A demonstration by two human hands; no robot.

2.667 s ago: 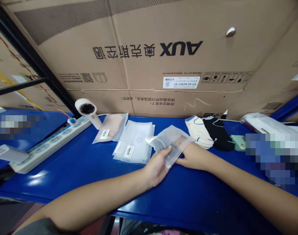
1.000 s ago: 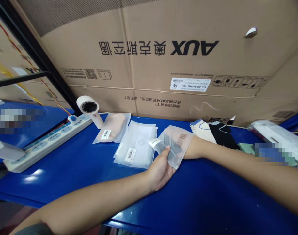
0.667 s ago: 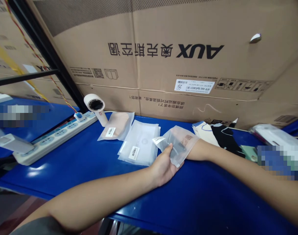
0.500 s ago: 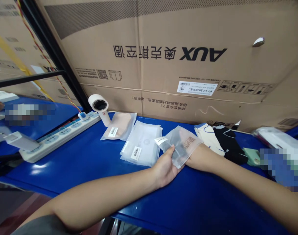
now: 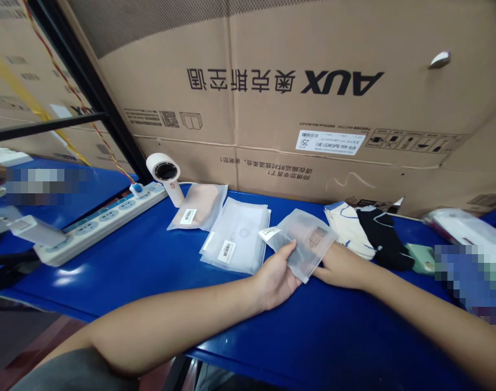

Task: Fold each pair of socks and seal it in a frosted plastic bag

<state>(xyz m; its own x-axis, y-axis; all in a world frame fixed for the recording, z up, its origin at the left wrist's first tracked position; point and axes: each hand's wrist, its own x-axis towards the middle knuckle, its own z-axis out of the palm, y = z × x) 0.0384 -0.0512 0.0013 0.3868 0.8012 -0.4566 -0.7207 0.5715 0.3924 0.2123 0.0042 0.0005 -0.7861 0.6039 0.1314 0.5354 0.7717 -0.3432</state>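
Note:
A frosted plastic bag [image 5: 299, 233] with a white label is between my hands over the blue table. My left hand [image 5: 278, 277] pinches its near left part, thumb on top and fingers beneath. My right hand [image 5: 337, 266] is at the bag's right side, its fingers partly inside or behind the cloudy plastic, so their pose is unclear. A stack of flat frosted bags [image 5: 248, 233] with a barcode label lies to the left. Beyond it is a bag with a pinkish item inside [image 5: 202, 203]. Cream socks [image 5: 349, 228] and black socks [image 5: 382, 239] lie to the right.
A white handheld fan [image 5: 166, 174] stands at the back left beside a long power strip [image 5: 105, 220] with a plugged-in charger [image 5: 36, 231]. A large cardboard box [image 5: 256, 49] walls the back. A green object [image 5: 421, 258] and white packages [image 5: 468, 231] sit at the right.
My right hand has drawn back slightly from the bag, and more of its thumb side shows. The bag's opening edge now hangs a little lower. The camera view has shifted slightly.

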